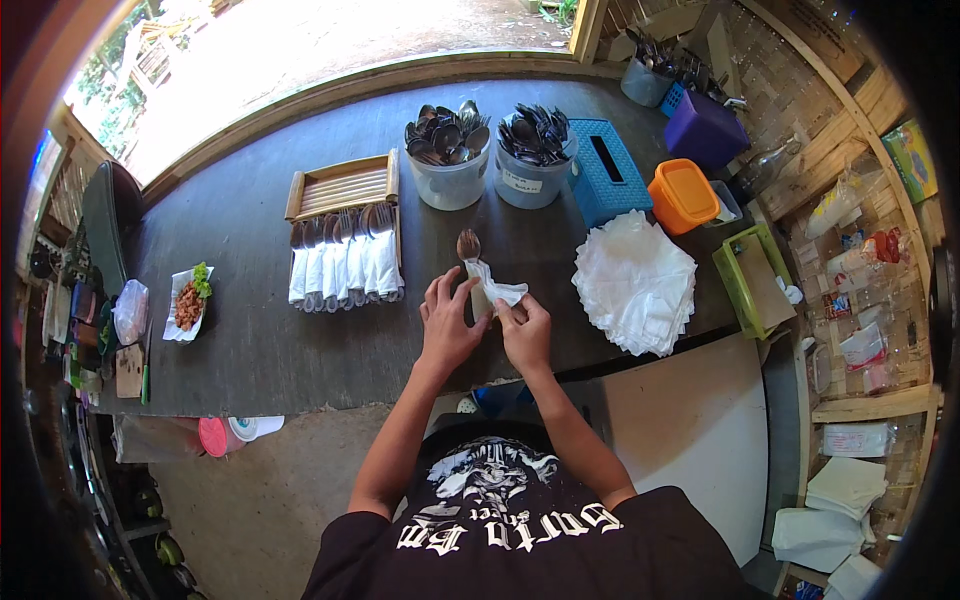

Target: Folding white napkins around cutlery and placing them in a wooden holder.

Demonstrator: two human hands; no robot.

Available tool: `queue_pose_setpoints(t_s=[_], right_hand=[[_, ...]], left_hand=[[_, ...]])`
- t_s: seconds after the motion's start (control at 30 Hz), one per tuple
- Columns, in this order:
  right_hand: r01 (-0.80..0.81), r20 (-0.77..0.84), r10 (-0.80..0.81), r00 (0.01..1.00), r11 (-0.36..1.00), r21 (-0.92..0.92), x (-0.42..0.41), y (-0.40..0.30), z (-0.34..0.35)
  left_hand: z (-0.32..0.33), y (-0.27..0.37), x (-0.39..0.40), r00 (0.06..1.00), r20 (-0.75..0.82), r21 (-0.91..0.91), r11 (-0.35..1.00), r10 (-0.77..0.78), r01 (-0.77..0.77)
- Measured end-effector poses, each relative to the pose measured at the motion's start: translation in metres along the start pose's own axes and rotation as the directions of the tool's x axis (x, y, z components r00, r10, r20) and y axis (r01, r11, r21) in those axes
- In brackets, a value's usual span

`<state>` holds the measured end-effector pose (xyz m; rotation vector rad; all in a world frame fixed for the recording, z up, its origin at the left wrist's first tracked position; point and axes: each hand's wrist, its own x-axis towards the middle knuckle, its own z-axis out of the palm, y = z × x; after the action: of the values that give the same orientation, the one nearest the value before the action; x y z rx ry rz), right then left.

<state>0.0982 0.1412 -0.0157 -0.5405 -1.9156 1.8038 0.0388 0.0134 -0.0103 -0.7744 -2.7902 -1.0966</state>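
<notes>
Between my hands a spoon and fork (469, 246), one over the other, lie partly wrapped in a white paper napkin (499, 287). My right hand (526, 330) pinches the napkin's loose end between thumb and fingers. At the other side of the handles is my left hand (450, 315), thumb and fingers apart around them; whether it grips them I cannot tell. To the left, a bamboo tray (343, 196) carries several napkin-wrapped cutlery sets (345, 262) in a row. A stack of white napkins (636, 281) lies to the right.
Two plastic tubs (448, 184) (531, 184) of cutlery stand beyond my hands. Behind the napkins are a blue woven-pattern box (611, 172) and an orange container (684, 196); a green basket (754, 281) is farther right. A food dish (187, 304) and a green-handled knife (145, 382) lie left.
</notes>
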Motion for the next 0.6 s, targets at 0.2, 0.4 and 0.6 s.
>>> queue_pose_setpoints(t_s=[0.2,0.4,0.6], right_hand=[[-0.017,0.043,0.015,0.999,0.999,0.039,0.0042,0.0051,-0.0013],[-0.028,0.023,0.026,0.999,0.996,0.081,0.003,0.0034,-0.0011],[-0.047,0.028,0.045,0.999,0.995,0.085,0.0004,-0.0002,-0.0007]], left_hand=[[0.003,0.0021,-0.0049,0.998,-0.013,0.087,0.995,0.057,-0.056],[-0.0011,0.0057,-0.0029,0.994,-0.111,-0.016,1.0,-0.002,0.001],[0.0012,0.0004,-0.0068,0.993,-0.079,0.1,0.992,0.085,-0.077]])
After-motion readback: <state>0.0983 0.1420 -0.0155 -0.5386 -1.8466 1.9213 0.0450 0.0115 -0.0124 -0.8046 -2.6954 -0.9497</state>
